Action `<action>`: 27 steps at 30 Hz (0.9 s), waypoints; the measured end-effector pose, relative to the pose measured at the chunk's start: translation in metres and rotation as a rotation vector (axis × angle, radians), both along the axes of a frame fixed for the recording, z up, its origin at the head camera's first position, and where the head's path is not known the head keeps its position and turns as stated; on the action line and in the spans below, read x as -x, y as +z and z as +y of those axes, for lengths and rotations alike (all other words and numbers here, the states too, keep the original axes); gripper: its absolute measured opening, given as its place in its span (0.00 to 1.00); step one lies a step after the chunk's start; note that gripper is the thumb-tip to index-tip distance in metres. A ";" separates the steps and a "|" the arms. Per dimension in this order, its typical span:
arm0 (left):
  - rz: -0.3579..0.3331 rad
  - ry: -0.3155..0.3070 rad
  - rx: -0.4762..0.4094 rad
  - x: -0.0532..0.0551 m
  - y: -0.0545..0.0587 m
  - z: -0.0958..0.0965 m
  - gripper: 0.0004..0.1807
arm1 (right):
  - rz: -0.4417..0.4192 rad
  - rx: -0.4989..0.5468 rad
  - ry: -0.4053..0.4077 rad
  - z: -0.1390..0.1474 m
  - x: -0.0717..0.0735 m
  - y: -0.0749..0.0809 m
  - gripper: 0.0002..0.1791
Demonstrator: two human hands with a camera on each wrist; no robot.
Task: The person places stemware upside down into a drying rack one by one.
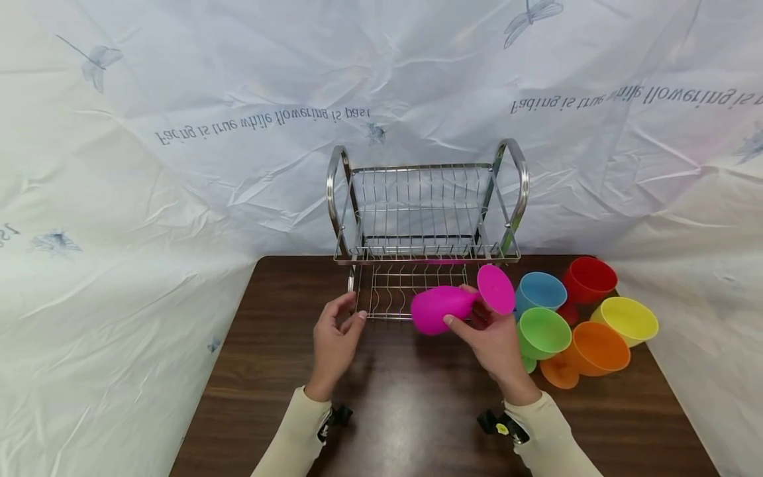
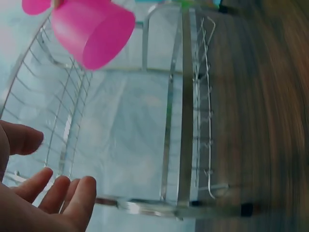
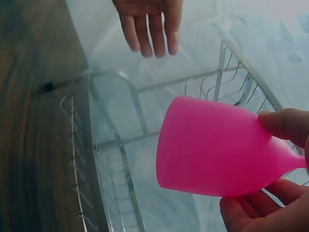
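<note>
A bright pink stemmed plastic cup [image 1: 440,309] lies sideways in my right hand [image 1: 493,341], its mouth toward the left and its round foot [image 1: 497,289] up at the right. In the right wrist view, thumb and fingers grip the cup [image 3: 212,147] by the lower bowl near the stem. My left hand [image 1: 337,338] holds nothing; its fingers are loosely bent beside the front left of the metal dish rack [image 1: 417,260]. The left wrist view shows that hand [image 2: 53,198] with thumb and fingers apart, the pink cup [image 2: 91,31] beyond.
Several stemmed cups stand close together at the right: blue [image 1: 541,291], red [image 1: 590,279], green [image 1: 544,333], yellow [image 1: 626,320] and orange [image 1: 599,349]. The two-tier rack stands at the back of the dark wooden table [image 1: 262,404], against a white printed sheet [image 1: 250,179].
</note>
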State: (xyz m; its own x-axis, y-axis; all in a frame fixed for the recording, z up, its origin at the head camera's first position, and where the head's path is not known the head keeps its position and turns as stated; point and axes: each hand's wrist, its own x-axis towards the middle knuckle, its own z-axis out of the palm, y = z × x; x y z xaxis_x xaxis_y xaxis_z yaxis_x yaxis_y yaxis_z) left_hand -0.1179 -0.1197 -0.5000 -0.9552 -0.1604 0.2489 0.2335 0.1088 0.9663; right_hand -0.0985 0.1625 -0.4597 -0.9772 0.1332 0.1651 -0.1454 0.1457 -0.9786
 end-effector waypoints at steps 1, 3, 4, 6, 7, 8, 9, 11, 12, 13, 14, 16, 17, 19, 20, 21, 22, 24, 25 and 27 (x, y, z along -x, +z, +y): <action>-0.006 0.025 0.016 0.002 -0.001 -0.002 0.22 | -0.001 -0.010 -0.006 0.001 0.001 -0.001 0.36; -0.018 0.069 0.057 0.006 -0.005 -0.008 0.22 | -0.004 -0.016 -0.014 0.003 0.002 -0.002 0.36; -0.023 0.089 0.082 0.009 -0.007 -0.010 0.22 | -0.003 -0.026 -0.018 0.005 0.002 -0.003 0.36; -0.034 0.120 0.126 0.013 -0.011 -0.015 0.22 | 0.002 -0.043 -0.027 0.007 0.003 -0.002 0.37; -0.039 0.136 0.149 0.015 -0.014 -0.017 0.21 | 0.008 -0.054 -0.030 0.008 0.003 -0.002 0.37; -0.044 0.149 0.165 0.017 -0.016 -0.020 0.21 | 0.012 -0.065 -0.031 0.008 0.003 0.000 0.37; -0.052 0.158 0.176 0.019 -0.018 -0.022 0.21 | 0.016 -0.088 -0.034 0.010 0.003 0.001 0.37; -0.070 0.170 0.191 0.023 -0.023 -0.025 0.21 | 0.018 -0.129 -0.033 0.011 0.003 0.003 0.37; -0.081 0.173 0.200 0.025 -0.025 -0.027 0.21 | 0.013 -0.149 -0.030 0.012 0.002 0.005 0.37; -0.089 0.173 0.206 0.026 -0.027 -0.028 0.21 | 0.007 -0.167 -0.028 0.012 0.001 0.007 0.37; -0.103 0.170 0.213 0.027 -0.029 -0.029 0.22 | 0.000 -0.181 -0.027 0.013 0.000 0.009 0.37; -0.117 0.166 0.226 0.029 -0.033 -0.031 0.22 | -0.007 -0.194 -0.020 0.013 -0.005 0.014 0.37; -0.121 0.164 0.229 0.030 -0.035 -0.031 0.22 | -0.009 -0.196 -0.019 0.013 -0.007 0.017 0.37; -0.121 0.167 0.243 0.032 -0.038 -0.032 0.23 | 0.005 -0.194 -0.011 0.013 -0.012 0.027 0.38; -0.119 0.171 0.245 0.033 -0.039 -0.032 0.23 | 0.008 -0.196 -0.004 0.013 -0.013 0.033 0.38; -0.115 0.174 0.246 0.035 -0.040 -0.033 0.23 | 0.022 -0.198 0.003 0.013 -0.014 0.038 0.37; -0.113 0.177 0.249 0.036 -0.042 -0.033 0.23 | 0.036 -0.200 0.009 0.013 -0.015 0.044 0.37; -0.106 0.179 0.252 0.038 -0.043 -0.033 0.24 | 0.066 -0.210 0.017 0.014 -0.017 0.056 0.37; -0.103 0.177 0.248 0.039 -0.044 -0.032 0.24 | 0.078 -0.220 0.019 0.015 -0.018 0.062 0.36; -0.100 0.168 0.241 0.042 -0.045 -0.031 0.24 | 0.123 -0.224 0.025 0.016 -0.019 0.072 0.36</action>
State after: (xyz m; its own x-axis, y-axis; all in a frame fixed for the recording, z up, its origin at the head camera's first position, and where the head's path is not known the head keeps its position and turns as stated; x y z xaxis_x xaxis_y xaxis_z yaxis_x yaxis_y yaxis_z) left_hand -0.1603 -0.1505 -0.5448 -0.9419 -0.2663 0.2048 0.0975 0.3669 0.9252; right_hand -0.0797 0.1786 -0.3877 -0.9505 0.0563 0.3054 -0.2674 0.3518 -0.8971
